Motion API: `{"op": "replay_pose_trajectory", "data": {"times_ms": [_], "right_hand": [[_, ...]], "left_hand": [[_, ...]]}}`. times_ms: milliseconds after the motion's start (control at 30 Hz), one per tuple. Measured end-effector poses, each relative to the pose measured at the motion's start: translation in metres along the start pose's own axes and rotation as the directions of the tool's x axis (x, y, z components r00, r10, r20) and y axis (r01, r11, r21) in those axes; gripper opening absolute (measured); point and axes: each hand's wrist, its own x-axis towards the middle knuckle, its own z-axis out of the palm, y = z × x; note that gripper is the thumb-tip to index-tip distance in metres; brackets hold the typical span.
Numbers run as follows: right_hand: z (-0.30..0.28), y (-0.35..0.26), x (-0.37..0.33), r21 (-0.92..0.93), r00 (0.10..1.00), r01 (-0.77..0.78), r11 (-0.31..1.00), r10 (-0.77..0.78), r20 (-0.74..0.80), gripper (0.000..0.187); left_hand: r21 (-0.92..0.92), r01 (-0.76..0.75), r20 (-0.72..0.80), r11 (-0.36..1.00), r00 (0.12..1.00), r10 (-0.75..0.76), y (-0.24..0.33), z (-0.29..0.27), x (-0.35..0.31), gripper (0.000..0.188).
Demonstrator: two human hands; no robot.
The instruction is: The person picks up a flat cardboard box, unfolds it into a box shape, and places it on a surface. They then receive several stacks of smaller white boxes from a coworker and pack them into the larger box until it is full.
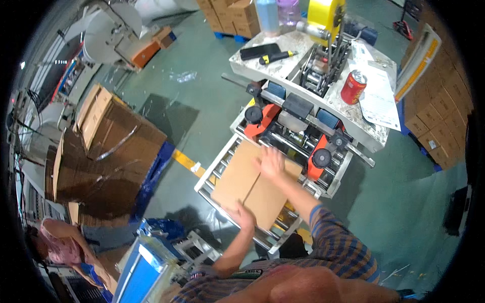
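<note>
Brown cardboard box [255, 184]; red can [353, 87]; yellow tape roll [323, 14]; blue-orange plaid sleeve [338, 242].

The cardboard box's [255, 184] far end is hidden under the sealing machine [308, 108]; the moving right hand [270, 162] blurs.

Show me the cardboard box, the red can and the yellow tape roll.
cardboard box [247, 189]: head view, left top flap.
red can [353, 87]: head view, its side.
yellow tape roll [323, 14]: head view, outer face.

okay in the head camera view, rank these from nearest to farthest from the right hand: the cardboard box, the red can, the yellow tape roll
1. Cardboard box: directly under the right hand, touching it, on the rollers.
2. Red can: up and to the right, on the machine top.
3. Yellow tape roll: farthest, at the machine's top edge.
</note>
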Motion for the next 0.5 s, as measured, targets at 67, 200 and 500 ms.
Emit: {"op": "replay_pose_trajectory", "data": {"times_ms": [67, 200, 500], "right_hand": [[-0.017, -0.005, -0.026, 0.072, 1.0, 0.017, 0.997, -0.016, -0.019, 0.077], [-0.007, 0.043, 0.01, -0.148, 0.976, 0.205, 0.967, -0.213, -0.043, 0.076], [-0.019, 0.072, 0.055, -0.1, 0.982, 0.189, 0.977, -0.191, -0.006, 0.076]], "left_hand": [[0.317, -0.173, 0.036, 0.932, 0.985, 0.17, -0.001, -0.019, -0.01, 0.074], [0.221, -0.113, 0.196, 0.969, 0.978, 0.07, 0.013, 0.117, 0.028, 0.07], [0.35, 0.061, 0.425, 0.935, 0.879, -0.216, -0.021, 0.026, -0.026, 0.059]]}}
